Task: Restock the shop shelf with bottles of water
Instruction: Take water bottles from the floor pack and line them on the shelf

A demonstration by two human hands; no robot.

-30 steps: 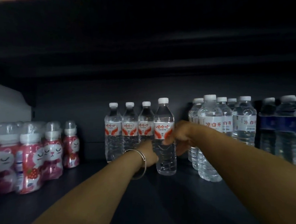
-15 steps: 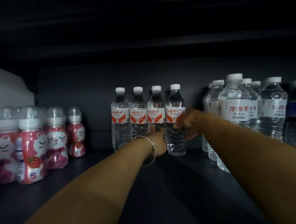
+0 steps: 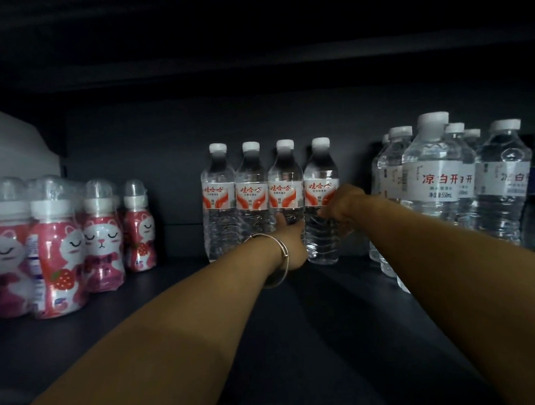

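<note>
Clear water bottle (image 3: 321, 205), fourth in the red-label row mid-frame, had just been slid back flush with the other three, so that slot looked done. Right hand (image 3: 343, 205) gripped its waist; left hand (image 3: 289, 241) pressed at its base, fingers hidden. Dark shelf (image 3: 203, 300) held pink cat-print drinks (image 3: 56, 246) at left and bigger bottles (image 3: 437, 176) at right.

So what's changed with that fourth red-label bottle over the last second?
The rightmost red-label bottle went from standing forward of the other three to level with them at the back. The right hand still grips it; the left hand stays against the row. The pink cat bottles are unchanged.
</note>
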